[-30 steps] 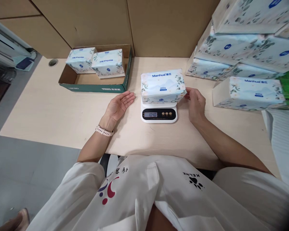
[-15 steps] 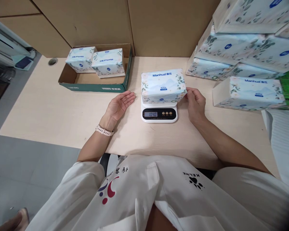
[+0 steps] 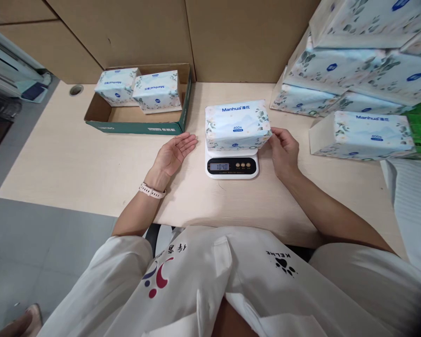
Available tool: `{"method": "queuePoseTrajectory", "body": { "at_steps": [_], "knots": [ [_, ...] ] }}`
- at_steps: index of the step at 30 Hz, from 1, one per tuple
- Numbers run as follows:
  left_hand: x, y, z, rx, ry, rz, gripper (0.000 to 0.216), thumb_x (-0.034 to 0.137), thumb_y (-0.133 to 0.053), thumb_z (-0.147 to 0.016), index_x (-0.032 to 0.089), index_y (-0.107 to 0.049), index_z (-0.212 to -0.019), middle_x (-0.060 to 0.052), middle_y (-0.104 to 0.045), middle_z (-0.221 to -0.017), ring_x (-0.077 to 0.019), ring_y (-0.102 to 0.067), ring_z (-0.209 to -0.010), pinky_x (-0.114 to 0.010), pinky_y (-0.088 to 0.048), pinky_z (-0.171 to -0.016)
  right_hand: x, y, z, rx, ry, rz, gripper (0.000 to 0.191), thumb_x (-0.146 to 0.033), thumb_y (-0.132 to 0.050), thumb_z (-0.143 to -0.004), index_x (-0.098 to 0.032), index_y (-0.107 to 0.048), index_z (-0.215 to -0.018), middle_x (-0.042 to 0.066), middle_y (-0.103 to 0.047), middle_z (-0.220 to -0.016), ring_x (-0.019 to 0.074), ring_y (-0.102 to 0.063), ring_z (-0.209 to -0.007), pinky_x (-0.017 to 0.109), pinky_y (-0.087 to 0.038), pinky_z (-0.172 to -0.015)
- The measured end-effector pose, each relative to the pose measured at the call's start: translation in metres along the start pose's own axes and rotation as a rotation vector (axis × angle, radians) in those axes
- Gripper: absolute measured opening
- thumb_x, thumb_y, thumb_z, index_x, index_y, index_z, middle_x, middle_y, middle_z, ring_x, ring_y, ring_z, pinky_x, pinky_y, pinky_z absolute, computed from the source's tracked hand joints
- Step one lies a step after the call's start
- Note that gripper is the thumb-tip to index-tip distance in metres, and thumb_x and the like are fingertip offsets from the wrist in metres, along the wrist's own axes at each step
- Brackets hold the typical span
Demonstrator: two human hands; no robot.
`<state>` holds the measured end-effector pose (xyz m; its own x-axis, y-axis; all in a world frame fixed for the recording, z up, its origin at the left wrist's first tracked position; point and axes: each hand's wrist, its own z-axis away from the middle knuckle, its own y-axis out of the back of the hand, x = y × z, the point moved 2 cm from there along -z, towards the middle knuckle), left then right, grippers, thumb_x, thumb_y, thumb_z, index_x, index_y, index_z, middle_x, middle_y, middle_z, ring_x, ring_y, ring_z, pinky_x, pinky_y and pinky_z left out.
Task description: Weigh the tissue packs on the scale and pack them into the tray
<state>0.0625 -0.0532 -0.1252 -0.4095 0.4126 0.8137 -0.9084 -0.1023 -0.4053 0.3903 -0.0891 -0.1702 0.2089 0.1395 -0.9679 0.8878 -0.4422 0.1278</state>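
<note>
A tissue pack (image 3: 236, 125) in pale blue floral wrapping rests on a white digital kitchen scale (image 3: 232, 175), whose display reads 104.0. My left hand (image 3: 173, 153) lies palm up on the table left of the scale, fingers stretched out, holding nothing and apart from the pack. At the pack's right end, the curled fingers of my right hand (image 3: 285, 150) pinch its lower corner; the exact fingertip contact is partly hidden.
A shallow green cardboard box (image 3: 133, 125) with two tissue packs stands at the back left. On the right, a single pack (image 3: 372, 135) lies before a stack of tissue packs (image 3: 337, 70). A cardboard wall (image 3: 245, 42) borders the table's back; a round cable hole (image 3: 76, 90) is far left.
</note>
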Motion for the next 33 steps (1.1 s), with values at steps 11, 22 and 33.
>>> {"method": "queuePoseTrajectory", "body": {
  "at_steps": [11, 22, 33],
  "knots": [
    [0.0, -0.0002, -0.0003, 0.013, 0.011, 0.001, 0.018, 0.017, -0.058, -0.096, 0.012, -0.075, -0.101, -0.015, -0.084, -0.116, -0.0222, -0.079, -0.123, -0.04, -0.05, -0.127, -0.0008, 0.0004, -0.0003, 0.005, -0.003, 0.014, 0.045, -0.07, -0.073, -0.089, -0.027, -0.078, -0.103, 0.003, -0.082, -0.106, 0.0221, -0.077, -0.1, 0.043, -0.065, -0.097],
    [-0.0004, -0.0001, -0.0003, 0.005, 0.0, 0.002, 0.019, 0.016, -0.058, -0.098, 0.012, -0.075, -0.101, -0.015, -0.084, -0.116, -0.0221, -0.079, -0.12, -0.04, -0.051, -0.126, 0.0043, 0.0012, -0.0002, -0.017, 0.002, 0.007, 0.04, -0.064, -0.072, -0.092, -0.028, -0.078, -0.107, 0.003, -0.081, -0.11, 0.0214, -0.076, -0.103, 0.043, -0.064, -0.099],
    [-0.0003, 0.0001, -0.0002, 0.005, 0.0, -0.017, 0.016, 0.018, -0.061, -0.095, 0.013, -0.075, -0.102, -0.016, -0.083, -0.12, -0.0233, -0.077, -0.127, -0.042, -0.05, -0.128, 0.0059, 0.0015, -0.0008, -0.016, 0.005, 0.009, 0.043, -0.068, -0.073, -0.091, -0.028, -0.078, -0.107, 0.003, -0.081, -0.109, 0.0217, -0.076, -0.102, 0.043, -0.065, -0.099]
  ]
}}
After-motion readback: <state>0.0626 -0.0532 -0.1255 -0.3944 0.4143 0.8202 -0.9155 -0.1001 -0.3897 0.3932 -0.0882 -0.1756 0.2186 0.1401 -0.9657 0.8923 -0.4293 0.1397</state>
